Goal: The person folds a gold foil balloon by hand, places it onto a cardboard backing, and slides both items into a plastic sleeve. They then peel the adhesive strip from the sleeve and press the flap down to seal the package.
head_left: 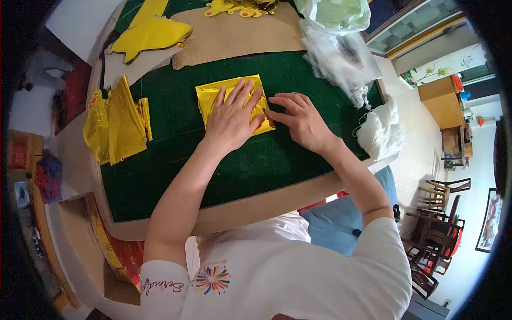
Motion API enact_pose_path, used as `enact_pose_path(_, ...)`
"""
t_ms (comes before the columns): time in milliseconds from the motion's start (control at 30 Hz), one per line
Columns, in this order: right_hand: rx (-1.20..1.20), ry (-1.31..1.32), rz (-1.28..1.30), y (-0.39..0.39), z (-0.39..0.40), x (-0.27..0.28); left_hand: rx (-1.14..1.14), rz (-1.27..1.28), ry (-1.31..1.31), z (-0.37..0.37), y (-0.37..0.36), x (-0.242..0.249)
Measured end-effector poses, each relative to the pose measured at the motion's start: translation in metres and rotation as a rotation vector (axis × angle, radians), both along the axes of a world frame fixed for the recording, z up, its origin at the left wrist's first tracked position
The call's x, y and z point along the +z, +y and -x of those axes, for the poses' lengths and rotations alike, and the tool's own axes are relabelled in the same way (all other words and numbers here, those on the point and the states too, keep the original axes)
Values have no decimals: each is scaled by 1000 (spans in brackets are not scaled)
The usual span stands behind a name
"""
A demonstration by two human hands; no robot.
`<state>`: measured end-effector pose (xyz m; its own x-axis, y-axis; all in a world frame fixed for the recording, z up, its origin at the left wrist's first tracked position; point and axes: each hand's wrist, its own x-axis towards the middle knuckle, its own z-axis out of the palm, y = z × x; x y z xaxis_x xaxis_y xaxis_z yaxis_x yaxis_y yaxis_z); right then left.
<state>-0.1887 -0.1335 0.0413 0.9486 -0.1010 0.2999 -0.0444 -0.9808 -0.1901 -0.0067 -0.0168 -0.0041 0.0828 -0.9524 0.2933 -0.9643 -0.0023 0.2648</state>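
Note:
A folded square of shiny gold foil (pixel 208 96) lies on the dark green mat (pixel 240 176). My left hand (pixel 232 117) rests flat across its middle, fingers spread, holding nothing. At the foil's right edge is my right hand (pixel 304 120), its thumb and forefinger apart and their tips at the crumpled border. The right hand's other fingers are bent and partly hidden. Left of my hands, a stack of folded gold foil pieces (pixel 120 122) leans on the mat.
Flat yellow foil shapes (pixel 146 37) and brown cardboard (pixel 245 34) lie at the back. To the right are clear plastic bags (pixel 346 61), a whitish bag (pixel 341 16) and a bundle of white string (pixel 380 128). The table's pale rim (pixel 240 210) runs in front of my body.

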Motion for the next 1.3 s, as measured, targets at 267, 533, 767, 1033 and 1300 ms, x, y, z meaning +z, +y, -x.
enact_pose_path(267,-233,-115,25,-9,-32,-17,-2,0,11,0,0,-1)
enact_pose_path(533,-351,-133,-15,0,-53,-24,12,-42,0,1,-2,-1)
enact_pose_path(767,-367,-222,57,4,-61,-44,4,42,68,-3,-1,-7)
enact_pose_path(1033,-343,-226,46,5,-60,-42,22,410,545,-21,0,7)
enact_pose_path(1300,-396,-177,-399,-7,-67,-27,515,94,227,-90,41,20)
